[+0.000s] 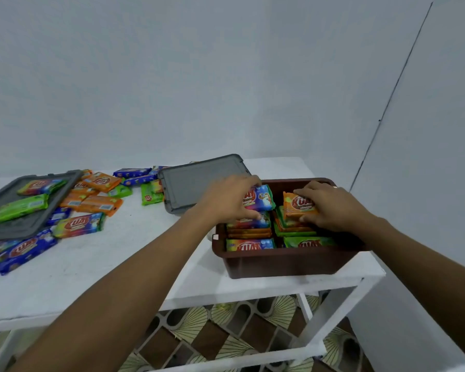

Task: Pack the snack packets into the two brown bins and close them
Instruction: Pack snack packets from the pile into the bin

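Observation:
A brown bin [285,261] stands open at the right end of the white table, with several snack packets stacked inside. My left hand [230,198] grips a blue and pink packet [262,197] over the bin's left half. Over the right half, my right hand [330,205] holds an orange packet [297,206] on top of a stack. A grey lid [196,183] lies just left of the bin. Many loose packets [91,200] are scattered on the table's left side. Only one brown bin is in view.
A second grey lid [24,208] lies at the far left with two green packets on it. The white table [105,264] has its front edge near me and patterned floor tiles below. A pale wall runs close behind and to the right.

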`<act>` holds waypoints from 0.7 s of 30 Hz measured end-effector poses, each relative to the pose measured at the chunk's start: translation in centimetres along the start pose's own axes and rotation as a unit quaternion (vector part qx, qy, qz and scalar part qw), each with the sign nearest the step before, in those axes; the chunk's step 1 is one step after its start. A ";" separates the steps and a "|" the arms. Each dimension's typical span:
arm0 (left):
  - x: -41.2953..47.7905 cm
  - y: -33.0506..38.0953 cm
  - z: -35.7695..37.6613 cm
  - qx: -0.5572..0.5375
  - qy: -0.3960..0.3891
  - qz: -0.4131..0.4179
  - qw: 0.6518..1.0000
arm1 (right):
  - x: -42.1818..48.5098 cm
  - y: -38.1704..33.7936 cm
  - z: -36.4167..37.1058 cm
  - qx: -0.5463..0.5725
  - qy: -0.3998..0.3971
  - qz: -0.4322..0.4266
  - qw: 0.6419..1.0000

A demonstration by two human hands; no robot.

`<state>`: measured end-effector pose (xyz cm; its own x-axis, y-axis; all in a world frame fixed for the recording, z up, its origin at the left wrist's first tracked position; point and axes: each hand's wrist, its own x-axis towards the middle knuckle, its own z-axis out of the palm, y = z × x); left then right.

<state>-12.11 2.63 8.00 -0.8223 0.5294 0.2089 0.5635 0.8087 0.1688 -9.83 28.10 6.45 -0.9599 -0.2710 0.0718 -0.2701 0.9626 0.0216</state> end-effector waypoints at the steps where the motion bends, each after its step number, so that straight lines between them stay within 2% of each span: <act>1: 0.3 0.3 0.4 0.024 -0.014 -0.001 1.000 | 0.3 0.1 0.2 -0.009 0.002 -0.006 1.000; 4: 0.9 0.8 2.2 0.100 -0.068 0.012 0.993 | 1.1 0.4 1.0 -0.054 -0.003 -0.029 0.998; 7: 1.4 0.5 3.2 0.165 -0.116 0.014 0.979 | 1.7 0.9 1.1 -0.051 -0.042 -0.037 0.997; 11: 2.5 0.1 3.5 0.181 -0.153 0.001 0.971 | 2.3 1.6 0.9 -0.051 -0.088 -0.074 0.992; 15: 2.6 0.0 4.0 0.175 -0.146 -0.013 0.974 | 2.7 1.6 1.9 -0.096 -0.048 -0.075 0.991; 21: 2.1 -0.2 4.5 0.194 -0.114 -0.009 0.974 | 2.8 1.6 2.3 -0.097 -0.037 -0.056 0.993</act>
<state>-14.36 4.75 4.04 -0.8530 0.5216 -0.0170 0.5125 0.8310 -0.2164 -13.06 28.86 4.44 -0.9291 -0.3694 -0.0147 -0.3636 0.9059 0.2169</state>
